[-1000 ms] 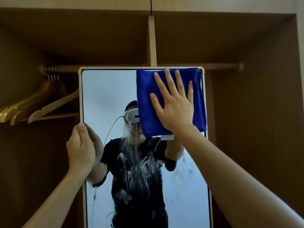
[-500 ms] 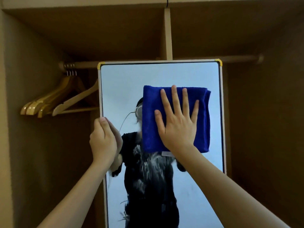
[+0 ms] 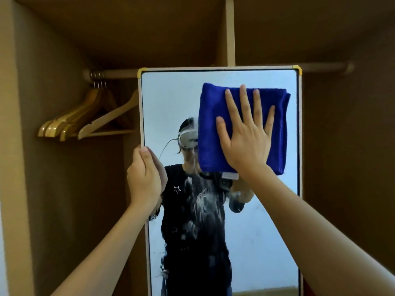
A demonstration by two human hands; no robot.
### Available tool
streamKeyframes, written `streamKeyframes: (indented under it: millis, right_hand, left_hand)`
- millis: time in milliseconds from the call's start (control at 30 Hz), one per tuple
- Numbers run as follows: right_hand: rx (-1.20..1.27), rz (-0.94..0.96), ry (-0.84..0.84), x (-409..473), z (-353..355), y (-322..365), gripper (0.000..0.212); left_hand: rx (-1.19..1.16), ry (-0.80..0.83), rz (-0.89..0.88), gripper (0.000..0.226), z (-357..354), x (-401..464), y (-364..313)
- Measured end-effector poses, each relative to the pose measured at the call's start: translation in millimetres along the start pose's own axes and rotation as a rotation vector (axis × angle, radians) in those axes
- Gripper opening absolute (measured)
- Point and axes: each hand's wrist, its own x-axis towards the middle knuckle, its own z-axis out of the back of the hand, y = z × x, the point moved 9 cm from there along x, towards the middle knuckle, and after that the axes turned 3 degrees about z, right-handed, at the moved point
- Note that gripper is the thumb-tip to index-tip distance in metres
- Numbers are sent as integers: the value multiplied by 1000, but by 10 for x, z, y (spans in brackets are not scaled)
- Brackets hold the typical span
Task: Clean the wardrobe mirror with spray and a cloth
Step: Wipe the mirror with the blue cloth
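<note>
Your right hand [image 3: 245,142], fingers flat, has drawn the blue cloth [image 3: 242,129] back up toward the mirror's [image 3: 171,99] top right corner, left hand [image 3: 144,178] clamped on its left edge; spray streaks below remain unwiped.

The lower part of the mirror [image 3: 265,242] is cut off by the bottom edge of the picture. Part of its upper right glass is covered by the blue cloth [image 3: 211,129] and the right hand [image 3: 245,142]. The fingers of the left hand [image 3: 143,178] are hidden behind the mirror's left edge. The rail [image 3: 111,73] is hidden behind the mirror's top. The hangers [image 3: 85,122] are partly hidden behind the mirror's left edge.
</note>
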Motion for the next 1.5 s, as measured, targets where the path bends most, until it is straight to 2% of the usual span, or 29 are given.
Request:
streamKeyframes:
  millis: [200,300,400,567,767,933,1100,1233,1367,1500]
  right_hand:
    - [-24,-55,21,-279,-146,347,60]
    - [-23,42,27,-124,-208,729,61]
    - [-13,103,17,155,-212,972,60]
    - [-4,116,7,464,-134,842,60]
    - [-9,-28,-17,-91,-119,495,59]
    - [-29,13,35,-385,-256,804,61]
    - [-3,152,39,193,-249,1154,59]
    - [-4,138,9,436,-233,1246,59]
    - [-4,132,2,118,-269,1276,59]
    - [-4,135,54,-381,-356,1260,60]
  left_hand:
    - [26,-21,4,40,23,-48,-38]
    - [7,-2,-27,34,30,-47,-70]
    - [-48,4,-29,37,32,-43,-67]
    - [-133,7,22,39,34,-24,27]
    - [-121,17,57,40,29,-35,30]
    - [-133,42,55,42,27,-23,11]
    - [-341,118,113,40,11,-70,-32]
    - [-446,137,159,44,3,-101,-24]
    - [-548,179,222,39,-31,-77,20]
    - [-509,206,241,38,-22,-61,65]
